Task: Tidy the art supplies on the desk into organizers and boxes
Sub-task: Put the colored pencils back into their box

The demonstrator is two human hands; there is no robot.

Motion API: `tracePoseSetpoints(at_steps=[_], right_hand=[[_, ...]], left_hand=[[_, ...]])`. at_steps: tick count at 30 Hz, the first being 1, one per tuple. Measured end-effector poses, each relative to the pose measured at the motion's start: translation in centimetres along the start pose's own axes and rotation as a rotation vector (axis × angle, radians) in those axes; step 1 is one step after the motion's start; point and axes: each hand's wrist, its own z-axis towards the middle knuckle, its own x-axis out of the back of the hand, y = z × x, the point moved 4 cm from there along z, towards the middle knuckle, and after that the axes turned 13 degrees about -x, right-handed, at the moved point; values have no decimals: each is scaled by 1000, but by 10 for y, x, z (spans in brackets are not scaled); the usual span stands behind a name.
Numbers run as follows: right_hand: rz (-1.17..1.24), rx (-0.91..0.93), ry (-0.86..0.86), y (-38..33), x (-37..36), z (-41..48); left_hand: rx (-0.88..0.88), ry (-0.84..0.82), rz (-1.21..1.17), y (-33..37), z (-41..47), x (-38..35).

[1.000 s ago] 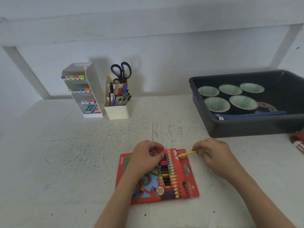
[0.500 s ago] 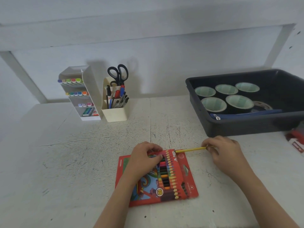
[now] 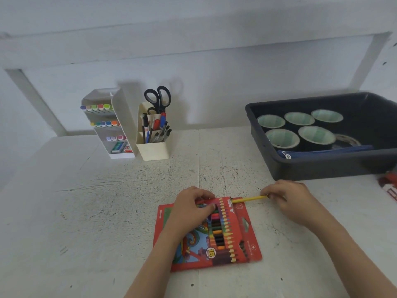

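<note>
One yellow coloured pencil (image 3: 250,198), pinched at its right end by my right hand (image 3: 287,201), lies left to right with its tip at the far right corner of the red pencil box (image 3: 247,244) my left hand (image 3: 193,208) grips.

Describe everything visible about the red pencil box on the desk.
The flat red cardboard pencil box lies on the white desk, right flap open, showing an "18" badge and coloured pencils. The left hand holds its far edge; a yellow pencil, pinched by the right hand, sticks from its far corner.
</note>
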Motion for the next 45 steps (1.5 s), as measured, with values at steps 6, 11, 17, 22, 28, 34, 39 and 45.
tracePoseSetpoints(at_steps=[6, 11, 17, 22, 28, 34, 39, 45], right_hand=[[117, 73, -28, -20, -12, -2], [59, 154, 94, -49, -31, -6], [34, 25, 219, -54, -39, -20], [-63, -210, 59, -51, -58, -36], [202, -31, -48, -70, -72, -48], [217, -17, 13, -70, -67, -51], [110, -237, 52, -63, -68, -49], [197, -84, 0, -76, -75, -54]], left_hand=[[-9, -10, 12, 3, 1, -1], [-9, 2, 43, 3, -1, -2], [-26, 37, 55, 4, -3, -2], [-34, 57, 67, 2, -3, -3], [-49, 61, 80, 5, -2, -2], [-48, 64, 73, 5, -3, -2], [-43, 67, 69, 5, -4, -2], [-61, 63, 87, 7, -4, -2]])
